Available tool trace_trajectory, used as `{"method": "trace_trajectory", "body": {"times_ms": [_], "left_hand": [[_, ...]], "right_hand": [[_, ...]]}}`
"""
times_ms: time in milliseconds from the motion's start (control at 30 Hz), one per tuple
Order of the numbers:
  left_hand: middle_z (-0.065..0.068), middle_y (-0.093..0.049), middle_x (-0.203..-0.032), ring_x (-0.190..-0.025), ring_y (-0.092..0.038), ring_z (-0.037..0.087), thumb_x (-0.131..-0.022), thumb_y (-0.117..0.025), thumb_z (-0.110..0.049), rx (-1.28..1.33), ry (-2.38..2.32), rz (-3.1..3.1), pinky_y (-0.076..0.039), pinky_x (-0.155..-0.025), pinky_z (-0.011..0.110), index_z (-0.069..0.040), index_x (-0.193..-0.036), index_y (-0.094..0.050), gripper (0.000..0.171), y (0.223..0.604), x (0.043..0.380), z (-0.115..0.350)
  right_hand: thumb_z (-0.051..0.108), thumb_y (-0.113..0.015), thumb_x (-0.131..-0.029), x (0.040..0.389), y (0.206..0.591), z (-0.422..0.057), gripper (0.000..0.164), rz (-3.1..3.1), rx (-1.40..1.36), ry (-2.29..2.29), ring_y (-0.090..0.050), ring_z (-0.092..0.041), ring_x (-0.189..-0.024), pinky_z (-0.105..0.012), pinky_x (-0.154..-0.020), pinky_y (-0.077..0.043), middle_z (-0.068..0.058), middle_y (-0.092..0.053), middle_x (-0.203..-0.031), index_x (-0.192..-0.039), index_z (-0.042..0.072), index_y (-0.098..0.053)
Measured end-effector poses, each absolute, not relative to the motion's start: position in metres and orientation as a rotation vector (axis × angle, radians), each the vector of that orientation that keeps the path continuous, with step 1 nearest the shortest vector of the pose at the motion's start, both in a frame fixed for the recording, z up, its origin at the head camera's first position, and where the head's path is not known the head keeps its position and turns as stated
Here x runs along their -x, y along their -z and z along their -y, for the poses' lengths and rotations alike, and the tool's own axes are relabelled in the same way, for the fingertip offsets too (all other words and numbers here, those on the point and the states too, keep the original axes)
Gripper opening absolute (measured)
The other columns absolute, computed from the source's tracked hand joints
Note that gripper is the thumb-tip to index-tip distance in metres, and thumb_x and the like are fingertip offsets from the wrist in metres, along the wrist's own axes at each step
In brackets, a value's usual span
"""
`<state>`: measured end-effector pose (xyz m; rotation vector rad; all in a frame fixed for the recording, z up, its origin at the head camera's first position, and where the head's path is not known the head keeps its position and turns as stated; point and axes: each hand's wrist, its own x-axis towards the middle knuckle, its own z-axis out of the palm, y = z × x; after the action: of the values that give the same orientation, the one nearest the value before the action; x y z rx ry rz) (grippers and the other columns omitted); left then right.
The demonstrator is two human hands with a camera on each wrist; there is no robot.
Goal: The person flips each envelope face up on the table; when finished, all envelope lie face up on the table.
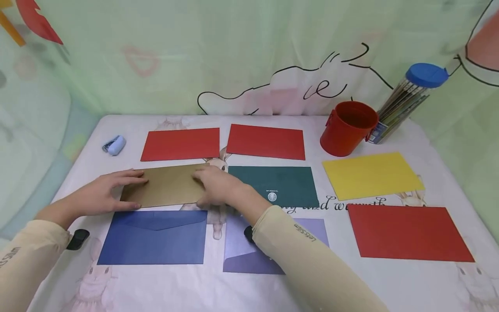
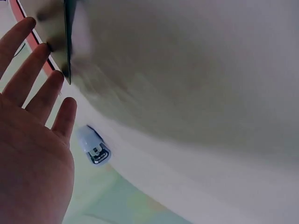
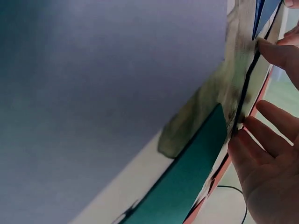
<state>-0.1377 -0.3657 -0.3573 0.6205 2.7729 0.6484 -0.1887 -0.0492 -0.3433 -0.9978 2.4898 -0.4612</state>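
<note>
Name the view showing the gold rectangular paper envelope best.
The head view: the gold envelope shows nearly its whole face. Left wrist catches only a corner; right wrist, a narrow, steeply angled strip.

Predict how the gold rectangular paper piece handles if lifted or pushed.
The gold rectangular paper piece is probably light, since its edge looks thin. It may flex if held by one side, given that thinness. Rolling seems unlikely: it's flat and straight-edged.
</note>
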Motion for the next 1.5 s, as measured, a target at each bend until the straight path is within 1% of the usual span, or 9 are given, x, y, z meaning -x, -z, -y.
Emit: {"method": "trace_trajectory", "body": {"times_ms": [233, 367, 533, 633, 800, 1200, 1267, 1400, 1500], "left_hand": [[0.016, -0.050, -0.146, -0.135, -0.043, 0.043, -0.074, -0.090, -0.039, -0.711, -0.543, -2.814, -0.040, -0.102, 0.062, -0.007, -0.133, -0.066, 0.071, 0.358, 0.137, 0.368], [0.014, -0.057, -0.141, -0.129, -0.052, 0.039, -0.073, -0.090, -0.040, -0.801, -0.474, -2.875, -0.040, -0.100, 0.061, -0.012, -0.127, -0.072, 0.063, 0.358, 0.135, 0.371], [0.002, -0.069, -0.125, -0.119, -0.063, 0.024, -0.073, -0.092, -0.032, -0.819, -0.559, -2.946, -0.047, -0.095, 0.027, -0.023, -0.121, -0.075, 0.051, 0.356, 0.131, 0.378], [-0.006, -0.072, -0.117, -0.113, -0.063, 0.008, -0.078, -0.089, -0.025, -0.749, -0.697, -2.954, -0.040, -0.090, 0.011, -0.025, -0.124, -0.073, 0.049, 0.354, 0.129, 0.379], [-0.011, -0.072, -0.110, -0.108, -0.059, -0.006, -0.088, -0.079, -0.012, -0.593, -0.935, -2.913, -0.037, -0.090, 0.010, -0.022, -0.131, -0.065, 0.046, 0.351, 0.128, 0.378], [-0.006, -0.072, -0.113, -0.102, -0.062, -0.004, -0.097, -0.068, -0.013, -0.502, -0.963, -2.932, -0.039, -0.085, 0.011, -0.019, -0.139, -0.058, 0.044, 0.350, 0.125, 0.374], [-0.002, -0.072, -0.113, -0.100, -0.061, -0.007, -0.099, -0.065, -0.013, -0.510, -0.949, -2.951, -0.040, -0.084, 0.011, -0.018, -0.143, -0.054, 0.045, 0.350, 0.126, 0.375], [0.012, -0.070, -0.114, -0.099, -0.056, -0.012, -0.101, -0.061, -0.013, -0.460, -1.008, -2.952, -0.041, -0.080, 0.009, -0.015, -0.149, -0.045, 0.050, 0.351, 0.129, 0.377], [0.018, -0.064, -0.118, -0.094, -0.063, -0.002, -0.099, -0.064, -0.008, -0.411, -1.053, -2.970, -0.045, -0.073, 0.010, -0.013, -0.147, -0.043, 0.053, 0.351, 0.132, 0.377]], "right_hand": [[0.032, -0.079, -0.089, 0.190, 0.344, 0.049, 0.066, -2.468, 1.137, 0.340, -0.042, -0.021, -0.136, -0.027, -0.111, -0.034, -0.007, -0.050, -0.147, -0.145, 0.007, -0.054], [0.032, -0.078, -0.090, 0.193, 0.343, 0.049, 0.045, -2.449, 1.293, 0.257, -0.057, -0.015, -0.108, -0.022, -0.093, -0.045, -0.003, -0.063, -0.115, -0.127, 0.010, -0.064], [0.026, -0.074, -0.089, 0.192, 0.342, 0.046, 0.023, -2.443, 1.406, 0.227, -0.053, -0.011, -0.071, -0.023, -0.064, -0.044, 0.002, -0.056, -0.077, -0.101, 0.012, -0.060], [0.022, -0.068, -0.090, 0.189, 0.341, 0.043, 0.021, -2.465, 1.438, 0.231, -0.048, -0.009, -0.061, -0.022, -0.057, -0.040, 0.004, -0.051, -0.069, -0.102, 0.011, -0.057], [0.014, -0.061, -0.092, 0.185, 0.339, 0.039, 0.030, -2.504, 1.475, 0.355, -0.036, -0.008, -0.047, -0.022, -0.049, -0.028, 0.006, -0.044, -0.058, -0.120, 0.010, -0.050], [0.006, -0.058, -0.094, 0.187, 0.340, 0.036, 0.029, -2.572, 1.565, 0.358, -0.036, -0.009, -0.049, -0.022, -0.051, -0.028, 0.005, -0.044, -0.056, -0.119, 0.010, -0.046], [0.005, -0.060, -0.095, 0.189, 0.339, 0.034, 0.032, -2.606, 1.530, 0.448, -0.043, -0.009, -0.056, -0.021, -0.056, -0.034, 0.004, -0.052, -0.062, -0.123, 0.009, -0.047], [0.005, -0.065, -0.094, 0.192, 0.338, 0.030, 0.041, -2.564, 1.323, 0.832, -0.058, -0.010, -0.075, -0.021, -0.075, -0.045, -0.003, -0.070, -0.094, -0.129, 0.009, -0.044], [0.003, -0.067, -0.092, 0.195, 0.337, 0.030, 0.046, -2.473, 1.103, 1.169, -0.061, -0.012, -0.072, -0.024, -0.072, -0.047, -0.007, -0.070, -0.091, -0.127, 0.008, -0.039]]}}
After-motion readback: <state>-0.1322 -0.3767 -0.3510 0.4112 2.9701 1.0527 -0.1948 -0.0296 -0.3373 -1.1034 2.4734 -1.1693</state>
